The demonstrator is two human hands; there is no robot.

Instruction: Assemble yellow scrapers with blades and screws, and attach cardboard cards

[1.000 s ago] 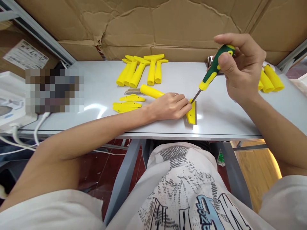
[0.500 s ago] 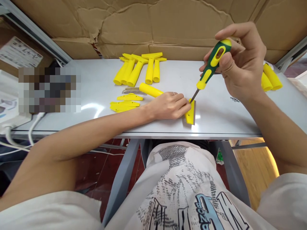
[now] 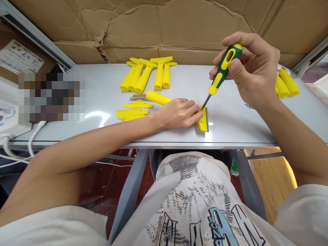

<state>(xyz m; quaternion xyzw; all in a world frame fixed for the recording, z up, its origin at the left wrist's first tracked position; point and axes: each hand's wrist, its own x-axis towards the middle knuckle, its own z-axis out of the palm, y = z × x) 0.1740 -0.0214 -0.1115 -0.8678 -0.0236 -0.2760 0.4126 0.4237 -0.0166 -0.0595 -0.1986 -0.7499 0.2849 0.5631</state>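
Note:
My left hand is closed over a yellow scraper lying on the white table. The scraper's round handle sticks out to the left of the hand, and its head with a metal blade shows on the right. My right hand grips a green and yellow screwdriver by its handle, above the table. The screwdriver slants down to the left, and its tip meets the scraper head beside my left fingertips. Whether a screw sits under the tip is hidden.
Several yellow scraper handles lie at the back of the table, with more at the right. Metal blades and flat yellow pieces lie left of my left hand. Small screws are near my right wrist. Cardboard stands behind.
My right hand and the screwdriver handle have shifted slightly left and down, with the tip still at the scraper head. My left hand keeps its hold. The view has shifted slightly.

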